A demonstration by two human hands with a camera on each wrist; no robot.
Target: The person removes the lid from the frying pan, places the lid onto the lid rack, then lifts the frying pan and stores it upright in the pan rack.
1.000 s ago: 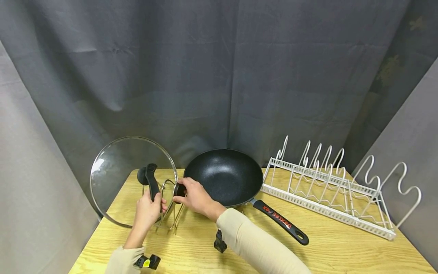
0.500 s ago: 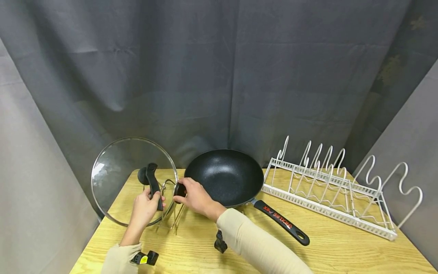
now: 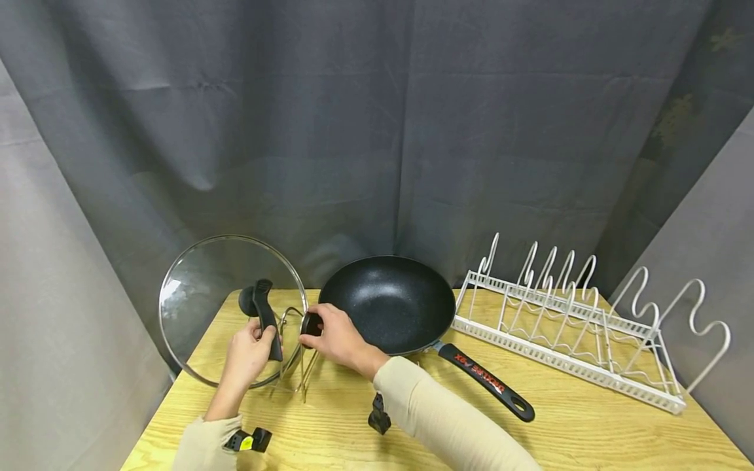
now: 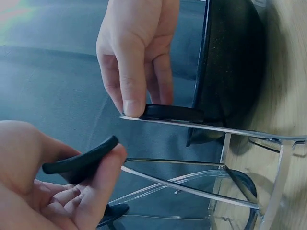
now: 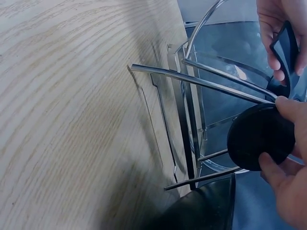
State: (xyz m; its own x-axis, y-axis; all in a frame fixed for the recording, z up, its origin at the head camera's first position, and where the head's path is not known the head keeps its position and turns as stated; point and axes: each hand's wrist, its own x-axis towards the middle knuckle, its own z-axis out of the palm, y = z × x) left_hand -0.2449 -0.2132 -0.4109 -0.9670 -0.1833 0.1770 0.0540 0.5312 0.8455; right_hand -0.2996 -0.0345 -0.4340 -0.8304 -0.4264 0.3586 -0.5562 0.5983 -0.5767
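Note:
A large clear glass lid [image 3: 200, 314] with a metal rim stands upright in a wire stand [image 3: 303, 376] at the table's left. My left hand [image 3: 246, 353] grips the lower part of the lid's black handle [image 3: 265, 317], thumb on the near side. In the head view, my right hand [image 3: 338, 337] pinches a black round disc [image 5: 259, 136] at the top of the stand's right side. The left wrist view shows the disc [image 4: 172, 113] flat against the metal, with the right thumb at its edge. Part of the stand is hidden behind my hands.
Just right of the stand, a black wok [image 3: 385, 304] sits with its handle [image 3: 485, 383] pointing to the front right. A white wire rack [image 3: 565, 356] with several wavy dividers stands farther right on the wooden table [image 3: 330, 432]. A dark curtain [image 3: 377, 131] hangs behind.
My left hand has shifted slightly left on the lid handle, so more of the handle's lower end shows. The right hand keeps its hold; lid, stand and wok look still.

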